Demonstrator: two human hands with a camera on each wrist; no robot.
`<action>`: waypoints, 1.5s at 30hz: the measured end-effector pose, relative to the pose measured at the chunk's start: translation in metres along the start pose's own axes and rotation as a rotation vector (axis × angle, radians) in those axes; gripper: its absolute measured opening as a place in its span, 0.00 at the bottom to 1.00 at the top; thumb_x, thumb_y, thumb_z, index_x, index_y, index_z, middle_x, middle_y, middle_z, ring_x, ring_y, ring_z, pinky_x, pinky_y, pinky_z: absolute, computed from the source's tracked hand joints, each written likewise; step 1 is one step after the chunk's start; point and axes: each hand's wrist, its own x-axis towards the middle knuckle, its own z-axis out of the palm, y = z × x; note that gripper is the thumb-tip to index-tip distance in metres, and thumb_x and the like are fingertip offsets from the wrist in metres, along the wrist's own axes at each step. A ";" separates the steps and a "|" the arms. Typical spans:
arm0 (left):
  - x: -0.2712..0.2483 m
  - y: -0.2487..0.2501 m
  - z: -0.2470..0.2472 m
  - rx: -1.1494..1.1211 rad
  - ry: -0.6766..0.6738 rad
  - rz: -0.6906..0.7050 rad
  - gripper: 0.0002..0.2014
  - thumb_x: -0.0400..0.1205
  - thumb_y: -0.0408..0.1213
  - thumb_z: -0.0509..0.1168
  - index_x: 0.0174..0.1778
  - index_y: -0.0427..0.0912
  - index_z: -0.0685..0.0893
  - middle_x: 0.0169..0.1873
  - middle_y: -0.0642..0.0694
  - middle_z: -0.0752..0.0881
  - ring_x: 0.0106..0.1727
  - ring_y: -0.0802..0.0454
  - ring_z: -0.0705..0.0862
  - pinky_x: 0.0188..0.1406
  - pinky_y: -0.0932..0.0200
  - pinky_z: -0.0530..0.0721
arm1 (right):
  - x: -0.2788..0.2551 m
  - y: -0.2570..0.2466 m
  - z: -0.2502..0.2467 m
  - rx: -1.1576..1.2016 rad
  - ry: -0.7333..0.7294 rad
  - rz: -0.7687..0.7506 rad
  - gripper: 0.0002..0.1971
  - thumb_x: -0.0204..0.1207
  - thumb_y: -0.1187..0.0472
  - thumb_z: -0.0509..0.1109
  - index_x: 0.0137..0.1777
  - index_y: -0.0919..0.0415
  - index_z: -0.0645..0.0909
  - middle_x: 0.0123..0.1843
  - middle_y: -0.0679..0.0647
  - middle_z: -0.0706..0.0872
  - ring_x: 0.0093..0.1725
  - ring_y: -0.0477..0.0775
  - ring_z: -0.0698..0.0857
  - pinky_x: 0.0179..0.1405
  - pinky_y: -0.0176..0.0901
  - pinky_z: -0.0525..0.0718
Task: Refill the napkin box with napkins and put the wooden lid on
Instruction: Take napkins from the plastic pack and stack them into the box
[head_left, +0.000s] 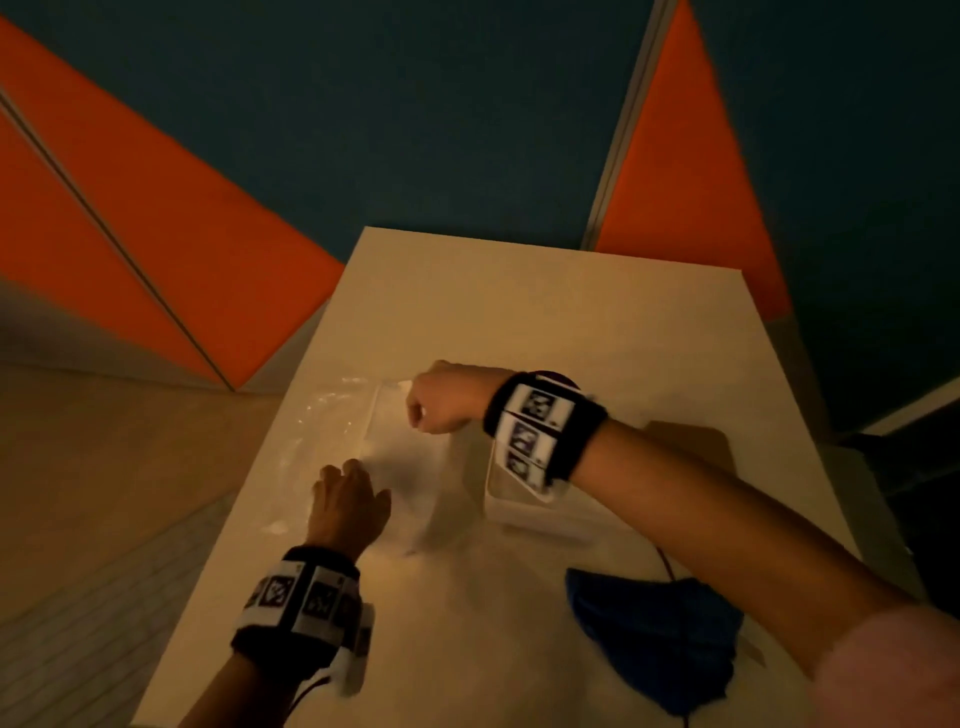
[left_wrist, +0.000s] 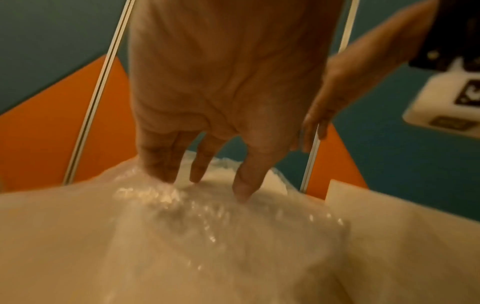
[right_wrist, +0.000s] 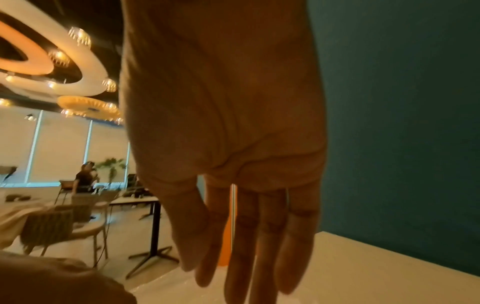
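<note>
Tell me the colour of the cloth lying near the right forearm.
Dark blue. The cloth lies crumpled on the white table, clearest in the head view.

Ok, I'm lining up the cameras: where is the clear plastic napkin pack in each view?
Head: napkin pack left of centre.
Left wrist: lower middle, under the left hand.
Right wrist: perhaps a shiny sliver, bottom centre.
Shared landmark: white table.
</note>
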 end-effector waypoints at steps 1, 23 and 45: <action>0.002 0.002 0.003 -0.004 -0.003 -0.022 0.29 0.79 0.45 0.64 0.71 0.32 0.68 0.66 0.31 0.76 0.68 0.33 0.73 0.68 0.45 0.71 | 0.009 -0.008 -0.001 -0.002 -0.012 -0.012 0.19 0.81 0.64 0.57 0.68 0.65 0.80 0.71 0.62 0.81 0.68 0.61 0.80 0.64 0.46 0.79; -0.017 0.009 0.016 -0.129 0.274 0.073 0.27 0.78 0.39 0.67 0.73 0.41 0.70 0.65 0.38 0.75 0.58 0.35 0.81 0.50 0.46 0.82 | 0.055 -0.016 0.038 -0.257 0.064 -0.193 0.14 0.78 0.65 0.63 0.62 0.61 0.82 0.67 0.59 0.81 0.66 0.62 0.81 0.60 0.51 0.79; -0.051 0.001 0.005 -0.536 0.404 0.228 0.10 0.80 0.38 0.67 0.55 0.41 0.84 0.47 0.45 0.88 0.40 0.47 0.86 0.37 0.59 0.84 | 0.008 0.029 0.016 -0.279 0.288 -0.195 0.17 0.70 0.60 0.69 0.60 0.53 0.81 0.61 0.51 0.84 0.70 0.53 0.74 0.81 0.63 0.46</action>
